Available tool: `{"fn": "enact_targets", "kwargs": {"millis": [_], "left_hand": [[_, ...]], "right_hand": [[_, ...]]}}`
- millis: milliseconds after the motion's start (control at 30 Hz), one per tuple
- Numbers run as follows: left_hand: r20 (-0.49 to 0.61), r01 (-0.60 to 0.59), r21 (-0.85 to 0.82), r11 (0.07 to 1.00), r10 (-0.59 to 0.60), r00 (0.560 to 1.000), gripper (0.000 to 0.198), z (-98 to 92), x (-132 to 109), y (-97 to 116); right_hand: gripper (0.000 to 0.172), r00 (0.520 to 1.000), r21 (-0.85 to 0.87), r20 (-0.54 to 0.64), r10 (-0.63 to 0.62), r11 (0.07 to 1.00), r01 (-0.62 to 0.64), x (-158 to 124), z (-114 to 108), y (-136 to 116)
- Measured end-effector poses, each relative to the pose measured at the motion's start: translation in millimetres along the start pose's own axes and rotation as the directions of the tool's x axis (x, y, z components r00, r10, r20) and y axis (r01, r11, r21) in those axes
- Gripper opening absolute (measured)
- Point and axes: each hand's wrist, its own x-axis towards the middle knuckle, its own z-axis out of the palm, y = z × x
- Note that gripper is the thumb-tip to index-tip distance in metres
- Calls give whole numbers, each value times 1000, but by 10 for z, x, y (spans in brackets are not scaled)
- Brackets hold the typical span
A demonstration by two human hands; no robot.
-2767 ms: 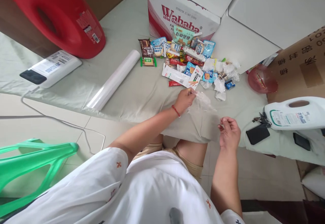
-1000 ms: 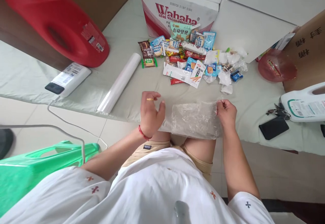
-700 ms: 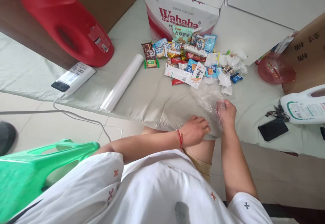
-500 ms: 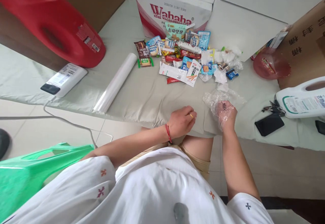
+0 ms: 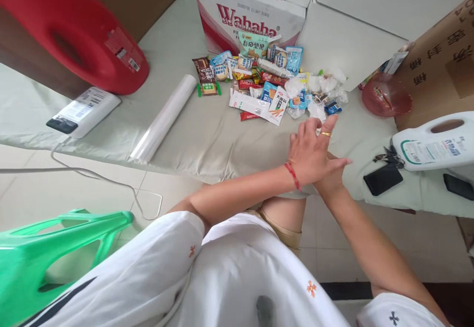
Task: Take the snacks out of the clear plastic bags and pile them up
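Note:
My left hand (image 5: 309, 151), with a gold ring and a red string bracelet at its wrist, lies across my right hand (image 5: 331, 181). The left fingers are spread, back of the hand upward. Most of my right hand is covered by the left, so its fingers do not show. The clear plastic film seen in that hand earlier cannot be made out now. Just beyond the hands lies a pile of wrapped snacks (image 5: 274, 77), with crumpled clear plastic wrappers (image 5: 316, 109) at its near right side.
A roll of clear film (image 5: 165, 119) lies left, near a white power bank (image 5: 85, 112) and red jug (image 5: 85, 35). Behind stands a Wahaba carton (image 5: 248, 16). Rightward are a red bowl (image 5: 387, 97), keys (image 5: 388, 156), phone (image 5: 383, 179) and white detergent bottle (image 5: 437, 142). A green stool (image 5: 22, 248) stands lower left.
My left hand has moved right and up, opening its fingers over my right hand. The clear plastic around the right hand has gone from sight. The view has shifted slightly.

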Motion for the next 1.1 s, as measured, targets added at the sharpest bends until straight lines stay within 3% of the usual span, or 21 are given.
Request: {"fn": "enact_targets", "kwargs": {"millis": [100, 133, 200, 267, 333, 433, 500, 567, 700, 767, 800, 833, 900, 933, 967, 1033, 1100], "left_hand": [[152, 92, 16, 996, -93, 984, 42, 94, 77, -209], [173, 127, -9, 992, -123, 977, 27, 72, 78, -333], [140, 181, -75, 981, -170, 976, 15, -40, 26, -609], [70, 242, -156, 958, -234, 970, 11, -215, -102, -868], [-2, 310, -198, 930, -317, 949, 4, -416, -289, -1070], [-77, 422, -219, 880, -447, 891, 9, -711, -632, -1250], [-36, 538, -197, 820, -554, 832, 20, -880, -875, -1305], [62, 660, -141, 738, -658, 750, 34, -1027, -1115, -1336], [329, 804, 39, 593, -767, 550, 51, -1320, -1515, -1382], [497, 789, 183, 587, -748, 441, 54, -1517, -1597, -1364], [534, 757, 249, 605, -737, 413, 55, -1631, -1589, -1326], [532, 714, 295, 635, -730, 429, 53, -1748, -1544, -1262], [274, 605, 363, 709, -702, 658, 41, -1950, -1355, -1058], [120, 557, 360, 749, -629, 768, 34, -2011, -1226, -924], [-9, 497, 330, 802, -524, 852, 28, -2033, -1088, -779], [-136, 299, 220, 929, -274, 952, 20, -1930, -821, -500], [-144, 91, 95, 991, -77, 987, 22, -1642, -612, -308]], "right_hand": [[17, 996, -259, 83, -26, 965, 47, -1, -68, -16], [20, 995, -321, 94, -28, 945, 57, 0, -93, -19], [25, 997, -327, 69, -43, 943, 63, 13, -126, 2], [26, 999, -181, -16, -44, 983, 40, 43, -113, 62], [26, 990, 85, -131, 53, 996, -42, 89, -39, 140], [31, 933, 509, -142, 332, 833, -219, 156, 162, 213], [33, 899, 661, -58, 434, 691, -291, 182, 314, 207], [35, 897, 708, 2, 442, 633, -313, 190, 439, 175], [34, 923, 617, 19, 383, 722, -313, 174, 540, 126], [33, 943, 541, 4, 332, 793, -281, 162, 524, 121], [33, 955, 507, -6, 296, 824, -253, 155, 507, 120], [34, 967, 475, -20, 256, 853, -216, 148, 486, 116], [36, 986, 404, -53, 156, 907, -121, 133, 442, 94], [37, 992, 367, -70, 104, 928, -72, 126, 423, 74], [37, 995, 333, -83, 59, 943, -28, 120, 406, 47], [38, 995, 277, -104, -3, 960, 31, 112, 382, -24], [38, 991, 207, -127, -36, 976, 62, 109, 365, -106]]}}
